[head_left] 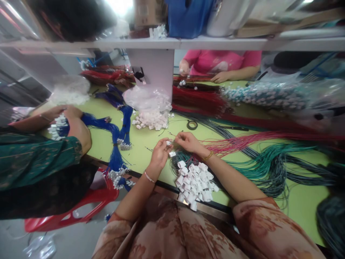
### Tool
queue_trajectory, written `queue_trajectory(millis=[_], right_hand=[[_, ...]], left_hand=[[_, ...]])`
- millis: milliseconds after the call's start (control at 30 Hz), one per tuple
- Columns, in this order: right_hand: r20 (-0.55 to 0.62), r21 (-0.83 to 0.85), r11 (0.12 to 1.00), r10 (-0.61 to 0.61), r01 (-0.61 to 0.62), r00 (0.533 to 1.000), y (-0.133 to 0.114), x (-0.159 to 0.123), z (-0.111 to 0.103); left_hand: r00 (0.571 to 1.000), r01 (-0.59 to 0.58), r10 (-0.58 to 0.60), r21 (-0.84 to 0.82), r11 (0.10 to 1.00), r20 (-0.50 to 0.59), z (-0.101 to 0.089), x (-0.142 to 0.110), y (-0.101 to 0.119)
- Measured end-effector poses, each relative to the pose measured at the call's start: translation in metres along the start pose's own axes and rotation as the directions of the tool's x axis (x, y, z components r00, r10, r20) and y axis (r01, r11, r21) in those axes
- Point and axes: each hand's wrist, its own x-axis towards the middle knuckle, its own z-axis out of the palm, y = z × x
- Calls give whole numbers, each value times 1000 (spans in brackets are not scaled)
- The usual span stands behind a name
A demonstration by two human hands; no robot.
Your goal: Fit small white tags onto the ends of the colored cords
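Observation:
Over the yellow-green table, my left hand (161, 153) pinches a small white plastic connector (169, 142) between thumb and fingers. Another white connector (171, 154) hangs just below those fingers. My right hand (188, 142) is closed close beside it, fingertips pinched on a thin wire (171, 133) whose end sticks out to the left. Below my right wrist lies a heap of wired white connectors (194, 181) at the table's front edge. Pink wires (237, 142) and green wires (266, 162) run off to the right. Loose white connectors (152, 120) spill from a clear bag (147, 99) beyond my hands.
A black tape roll (192, 125) and a dark-handled cutter (234, 128) lie beyond my right hand. Blue wire bundles (115, 144) are at left, beside a co-worker's arm (78, 127). Another person in pink (223, 63) works across the table, under a white shelf (151, 44).

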Motion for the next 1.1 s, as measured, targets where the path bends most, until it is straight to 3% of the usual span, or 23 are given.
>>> queue_trajectory(millis=[167, 467, 667, 800, 967, 1100], right_hand=[[68, -33, 999, 11, -9, 998, 2, 2, -2], [56, -64, 997, 43, -39, 998, 4, 2, -2], [72, -164, 982, -79, 90, 994, 4, -3, 5], [116, -257, 949, -155, 181, 981, 1, -8, 8], [89, -332, 932, -124, 147, 988, -2, -8, 10], [111, -280, 953, -92, 120, 989, 4, 12, -3]], left_hand=[[999, -33, 32, 64, 997, 18, 0, -2, 1], [997, -75, 75, 79, 994, 9, 1, 0, -2], [994, -103, 105, 164, 981, -5, 1, -2, -8], [995, -84, 91, 125, 989, -47, 1, -3, -9], [991, -99, 110, 153, 983, -69, 2, -4, -9], [994, -61, 71, 122, 991, -83, 1, -3, -8]])
